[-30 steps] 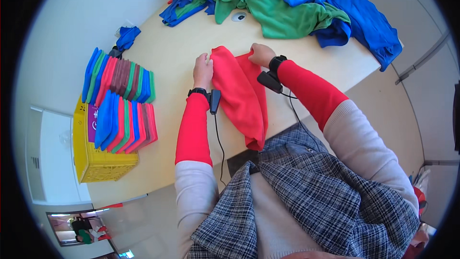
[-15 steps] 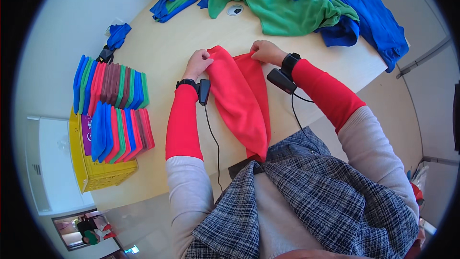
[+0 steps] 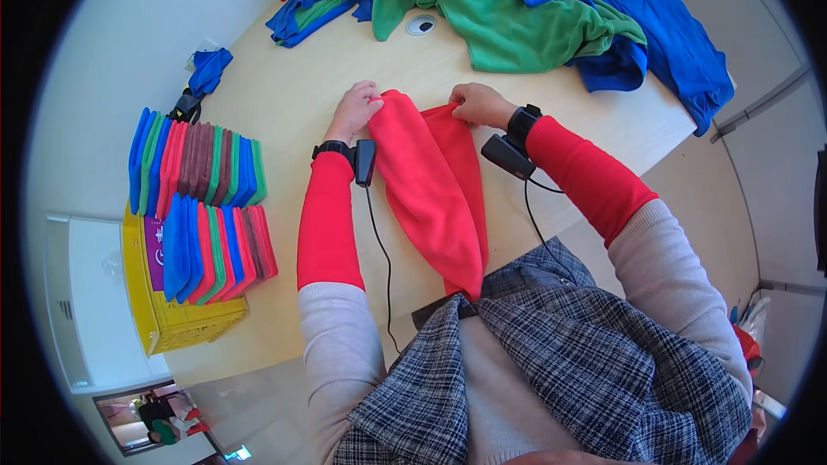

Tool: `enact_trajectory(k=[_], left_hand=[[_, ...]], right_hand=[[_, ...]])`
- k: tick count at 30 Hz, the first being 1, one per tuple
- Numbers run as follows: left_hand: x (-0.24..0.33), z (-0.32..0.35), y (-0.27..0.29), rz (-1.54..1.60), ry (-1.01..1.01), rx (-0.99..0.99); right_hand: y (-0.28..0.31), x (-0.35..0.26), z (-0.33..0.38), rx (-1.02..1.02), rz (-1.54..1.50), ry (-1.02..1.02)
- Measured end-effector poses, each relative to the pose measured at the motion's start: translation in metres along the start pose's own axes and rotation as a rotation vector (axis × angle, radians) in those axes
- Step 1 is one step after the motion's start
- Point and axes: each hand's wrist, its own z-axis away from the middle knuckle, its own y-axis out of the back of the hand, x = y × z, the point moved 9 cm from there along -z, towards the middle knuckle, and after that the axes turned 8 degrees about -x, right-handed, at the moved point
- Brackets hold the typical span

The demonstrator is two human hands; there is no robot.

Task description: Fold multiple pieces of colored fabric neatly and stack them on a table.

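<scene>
A red towel (image 3: 426, 185) lies on the pale table in front of me, its far edge pulled up at two corners. My left hand (image 3: 353, 112) pinches the far left corner between thumb and fingers. The far right corner is gripped by my right hand (image 3: 479, 105). Between the hands the cloth falls in two loose lengthwise folds, narrowing toward me, and its near end hangs over the table edge against my plaid clothing. Both wrists carry a black strapped device with a cable.
A heap of loose green, blue and brown cloths (image 3: 525, 26) covers the table's far side. At left, two rows of folded coloured cloths (image 3: 211, 245) stand on edge by a yellow crate (image 3: 194, 327). A round cable grommet (image 3: 421, 25) sits in the pale table (image 3: 284, 103).
Both hands keep their pinch on the red towel's corners, and the cloth has barely shifted. The whole scene sits slightly lower in view.
</scene>
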Motion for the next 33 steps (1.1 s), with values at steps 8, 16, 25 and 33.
enact_trajectory(k=[8,16,25,33], left_hand=[[-0.017,0.017,0.011,0.034,0.265,-0.089],[0.08,0.084,0.133,0.034,0.18,0.083],[0.213,0.173,0.23,0.126,0.014,0.211],[0.292,0.218,0.264,0.185,-0.116,0.329]], right_hand=[[-0.006,-0.013,0.0,0.004,0.021,0.068],[0.061,-0.045,0.051,0.129,-0.117,0.183],[0.141,-0.21,0.166,0.144,0.002,0.638],[0.151,-0.278,0.233,0.157,0.113,0.785]])
